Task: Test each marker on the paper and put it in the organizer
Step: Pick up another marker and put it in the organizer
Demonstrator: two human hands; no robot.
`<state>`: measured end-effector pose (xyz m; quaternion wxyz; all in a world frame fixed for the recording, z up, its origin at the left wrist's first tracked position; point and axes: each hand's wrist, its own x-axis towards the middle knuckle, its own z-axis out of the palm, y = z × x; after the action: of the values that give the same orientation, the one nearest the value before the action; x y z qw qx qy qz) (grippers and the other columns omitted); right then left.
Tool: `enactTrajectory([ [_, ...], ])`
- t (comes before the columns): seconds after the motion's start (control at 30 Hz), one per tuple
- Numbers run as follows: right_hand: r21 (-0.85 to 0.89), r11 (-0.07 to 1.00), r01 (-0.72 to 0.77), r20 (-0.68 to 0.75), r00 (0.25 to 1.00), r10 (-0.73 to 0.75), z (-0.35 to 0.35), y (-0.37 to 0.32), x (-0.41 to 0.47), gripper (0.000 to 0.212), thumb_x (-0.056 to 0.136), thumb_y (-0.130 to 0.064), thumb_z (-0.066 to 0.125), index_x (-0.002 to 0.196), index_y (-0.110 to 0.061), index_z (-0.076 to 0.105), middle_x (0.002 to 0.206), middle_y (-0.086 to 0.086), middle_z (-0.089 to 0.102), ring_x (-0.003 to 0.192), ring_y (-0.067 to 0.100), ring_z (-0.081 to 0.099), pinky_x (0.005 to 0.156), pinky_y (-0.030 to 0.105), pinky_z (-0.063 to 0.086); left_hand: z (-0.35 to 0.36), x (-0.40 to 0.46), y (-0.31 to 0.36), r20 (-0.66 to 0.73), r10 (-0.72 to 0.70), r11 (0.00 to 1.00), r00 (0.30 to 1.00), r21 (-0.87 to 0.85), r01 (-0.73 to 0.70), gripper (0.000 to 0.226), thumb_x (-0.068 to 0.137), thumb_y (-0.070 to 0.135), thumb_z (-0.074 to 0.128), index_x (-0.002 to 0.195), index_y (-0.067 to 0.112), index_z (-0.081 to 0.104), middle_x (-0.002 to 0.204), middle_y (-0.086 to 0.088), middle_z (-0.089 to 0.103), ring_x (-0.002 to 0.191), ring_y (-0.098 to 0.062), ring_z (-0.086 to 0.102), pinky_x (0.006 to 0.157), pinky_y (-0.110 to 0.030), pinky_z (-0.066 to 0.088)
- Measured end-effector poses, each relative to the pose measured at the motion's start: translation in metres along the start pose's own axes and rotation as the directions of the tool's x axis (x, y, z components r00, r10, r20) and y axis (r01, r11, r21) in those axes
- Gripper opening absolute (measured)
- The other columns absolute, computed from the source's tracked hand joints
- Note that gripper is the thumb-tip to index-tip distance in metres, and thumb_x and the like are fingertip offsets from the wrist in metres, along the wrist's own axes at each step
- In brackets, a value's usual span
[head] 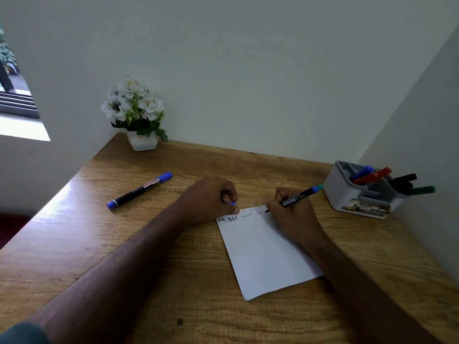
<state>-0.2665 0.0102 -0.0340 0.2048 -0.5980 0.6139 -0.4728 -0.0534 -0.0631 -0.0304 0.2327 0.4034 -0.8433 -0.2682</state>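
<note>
A white sheet of paper (263,254) lies on the wooden desk (173,281), with rows of handwritten letters along its top edge. My right hand (293,214) grips a black marker (299,196) with a teal end, its tip touching the paper's top edge. My left hand (211,199) rests on the paper's top left corner with fingers curled round a small blue cap (232,203). A capped blue marker (140,189) lies on the desk to the left. The grey organizer (347,194) at the far right holds several markers.
A white pot of artificial white flowers (139,115) stands in the back left corner. Walls close the desk at the back and on the right, just behind the organizer. The desk's left edge drops off beside a window.
</note>
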Motion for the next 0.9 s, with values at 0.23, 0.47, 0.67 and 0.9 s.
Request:
enactTrajectory([
  [0.23, 0.007, 1.000, -0.001, -0.012, 1.000, 0.001, 0.0011, 0.0000, 0.0017, 0.028, 0.079, 0.003, 0.061, 0.058, 0.000, 0.042, 0.056, 0.007, 0.042, 0.053, 0.011, 0.036, 0.048, 0.020, 0.030, 0.0003, -0.0001, 0.0007, 0.001, 0.003, 1.000, 1.000, 0.007, -0.003, 0.016, 0.076, 0.029, 0.080, 0.088, 0.028, 0.070, 0.080, 0.013, 0.066, 0.074, -0.002, 0.060, 0.066, -0.028, 0.050],
  [0.47, 0.005, 1.000, -0.021, 0.004, 1.000, 0.021, -0.0004, 0.0017, 0.0012, 0.029, 0.079, 0.001, 0.061, 0.059, 0.000, 0.039, 0.055, 0.007, 0.039, 0.054, 0.015, 0.034, 0.050, 0.030, 0.030, -0.0012, -0.0016, 0.0020, 0.005, -0.009, 1.000, 1.000, -0.010, 0.009, 0.018, 0.075, 0.033, 0.080, 0.090, 0.027, 0.071, 0.081, 0.013, 0.066, 0.075, -0.003, 0.061, 0.070, -0.031, 0.050],
  [0.67, 0.019, 0.999, -0.033, -0.026, 0.999, 0.033, -0.0014, -0.0008, 0.0002, 0.033, 0.079, 0.000, 0.062, 0.058, -0.012, 0.040, 0.055, 0.008, 0.039, 0.054, 0.015, 0.034, 0.050, 0.028, 0.028, -0.0015, -0.0011, 0.0019, 0.015, -0.012, 1.000, 1.000, -0.007, 0.012, 0.019, 0.075, 0.032, 0.081, 0.090, 0.028, 0.070, 0.081, 0.013, 0.066, 0.073, -0.001, 0.059, 0.065, -0.024, 0.046],
  [0.9, -0.002, 0.999, -0.043, -0.037, 0.998, 0.043, -0.0024, 0.0020, 0.0007, 0.032, 0.078, -0.001, 0.062, 0.058, -0.009, 0.039, 0.055, 0.006, 0.036, 0.054, 0.015, 0.032, 0.050, 0.029, 0.027, -0.0006, -0.0002, 0.0018, 0.014, -0.016, 1.000, 1.000, -0.006, 0.016, 0.018, 0.075, 0.032, 0.081, 0.090, 0.028, 0.070, 0.082, 0.013, 0.067, 0.074, -0.002, 0.060, 0.066, -0.025, 0.047],
])
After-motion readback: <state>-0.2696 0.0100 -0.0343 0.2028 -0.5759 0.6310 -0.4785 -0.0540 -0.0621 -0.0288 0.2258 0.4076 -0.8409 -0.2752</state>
